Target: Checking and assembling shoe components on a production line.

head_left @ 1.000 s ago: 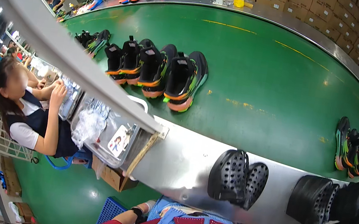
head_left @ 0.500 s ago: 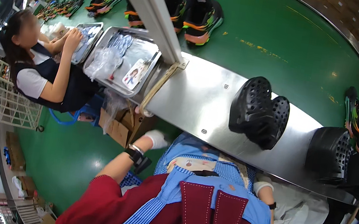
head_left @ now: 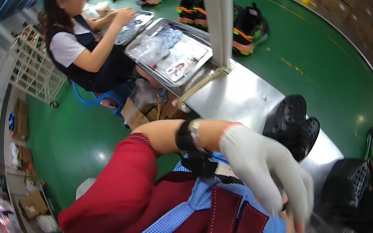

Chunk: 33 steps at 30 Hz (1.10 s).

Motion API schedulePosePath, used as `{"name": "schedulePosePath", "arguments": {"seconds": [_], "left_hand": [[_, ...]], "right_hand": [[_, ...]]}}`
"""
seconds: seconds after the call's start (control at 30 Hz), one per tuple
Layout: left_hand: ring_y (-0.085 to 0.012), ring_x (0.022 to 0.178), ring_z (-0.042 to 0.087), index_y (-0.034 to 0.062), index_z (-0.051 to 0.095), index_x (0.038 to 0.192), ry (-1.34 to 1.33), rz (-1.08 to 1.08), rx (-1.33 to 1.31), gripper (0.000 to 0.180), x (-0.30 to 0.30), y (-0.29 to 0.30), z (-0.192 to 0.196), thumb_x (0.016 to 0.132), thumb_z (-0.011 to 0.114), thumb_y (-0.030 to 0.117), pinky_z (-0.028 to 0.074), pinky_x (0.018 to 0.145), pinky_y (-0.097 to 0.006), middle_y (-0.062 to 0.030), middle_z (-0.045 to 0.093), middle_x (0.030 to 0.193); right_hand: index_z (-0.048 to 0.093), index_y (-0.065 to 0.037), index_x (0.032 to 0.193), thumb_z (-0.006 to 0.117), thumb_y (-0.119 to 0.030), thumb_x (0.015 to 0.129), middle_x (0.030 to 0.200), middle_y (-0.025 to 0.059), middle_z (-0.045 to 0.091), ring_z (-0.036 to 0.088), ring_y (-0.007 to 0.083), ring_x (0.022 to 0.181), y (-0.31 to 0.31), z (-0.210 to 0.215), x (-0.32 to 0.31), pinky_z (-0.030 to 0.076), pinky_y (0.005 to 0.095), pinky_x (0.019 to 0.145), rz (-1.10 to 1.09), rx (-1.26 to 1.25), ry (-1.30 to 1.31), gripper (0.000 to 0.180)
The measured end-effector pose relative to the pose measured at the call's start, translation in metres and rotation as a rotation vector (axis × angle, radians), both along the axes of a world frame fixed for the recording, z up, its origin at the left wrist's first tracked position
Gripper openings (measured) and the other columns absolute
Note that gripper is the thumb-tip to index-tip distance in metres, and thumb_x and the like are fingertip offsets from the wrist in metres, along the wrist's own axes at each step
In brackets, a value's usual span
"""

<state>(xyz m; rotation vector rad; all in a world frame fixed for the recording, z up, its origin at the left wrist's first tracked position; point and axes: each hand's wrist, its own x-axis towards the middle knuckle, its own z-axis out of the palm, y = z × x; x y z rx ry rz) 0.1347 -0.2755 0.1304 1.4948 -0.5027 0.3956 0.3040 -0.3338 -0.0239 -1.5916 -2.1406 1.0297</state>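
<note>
My left hand [head_left: 265,167], in a white knit glove, reaches across my front toward the right. Its fingers bend downward with gaps between them, slightly blurred, and nothing shows in them. A reddish fingertip pokes out of the glove. Of my right arm only a strip of forearm [head_left: 289,226] appears beneath the left fingers; the right hand itself is hidden behind them. Beyond the left hand, a pair of black clogs [head_left: 287,119] with round holes rests on the metal ledge [head_left: 247,94]. More black clogs [head_left: 348,181] sit farther right on it.
A metal post [head_left: 218,20] rises from the ledge beside steel trays [head_left: 168,77] with plastic bags and cards. At left a seated co-worker [head_left: 85,48] handles something. Black-and-orange sneakers [head_left: 247,29] stand on the green surface [head_left: 312,48]. A cardboard box [head_left: 136,116] is below.
My left hand has swung up from beside my waist and across to the right. The view has turned, and the right hand has become hidden.
</note>
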Motion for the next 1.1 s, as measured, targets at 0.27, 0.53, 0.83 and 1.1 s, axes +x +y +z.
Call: {"name": "schedulePosePath", "arguments": {"seconds": [0.27,0.53,0.83,1.1], "left_hand": [[-0.0315,0.107,0.051,-0.0079,0.06,0.111,-0.079,-0.246,-0.222,0.022,0.028,-0.023,0.004,0.093,0.054,0.005,0.041,0.093,-0.042,-0.0217,0.056,0.116],[-0.0335,0.089,0.054,-0.0059,0.059,0.097,-0.141,-0.186,-0.138,0.015,0.057,-0.02,0.002,0.093,0.056,0.008,0.044,0.08,-0.039,-0.0206,0.055,0.099],[-0.033,0.087,0.06,-0.0064,0.063,0.101,-0.089,-0.104,-0.225,0.016,0.037,-0.022,0.007,0.092,0.057,0.005,0.048,0.077,-0.038,-0.0208,0.061,0.1],[-0.0226,0.098,0.065,-0.0079,0.054,0.126,0.091,-0.166,-0.275,0.035,0.022,-0.018,0.022,0.092,0.056,0.003,0.052,0.084,-0.032,-0.0161,0.065,0.112]], "right_hand": [[0.066,-0.01,0.092,0.053,-0.029,0.09,0.086,0.0162,0.066,0.064,0.0339,0.081,0.053,-0.06,-0.052,0.049,0.0432,0.07,0.117,0.06,0.066,0.023],[0.066,-0.01,0.092,0.052,-0.026,0.09,0.083,0.0164,0.065,0.063,0.0355,0.077,0.048,-0.037,-0.05,0.049,0.045,0.064,0.183,0.116,0.063,0.021],[0.067,-0.012,0.093,0.054,-0.023,0.09,0.081,0.014,0.065,0.064,0.0329,0.074,0.041,-0.05,-0.048,0.05,0.0437,0.063,0.095,0.369,0.252,0.017],[0.067,-0.013,0.093,0.056,-0.023,0.089,0.079,0.0139,0.065,0.064,0.0335,0.072,0.042,-0.046,-0.05,0.049,0.0445,0.061,0.09,0.288,0.134,0.015]]}}
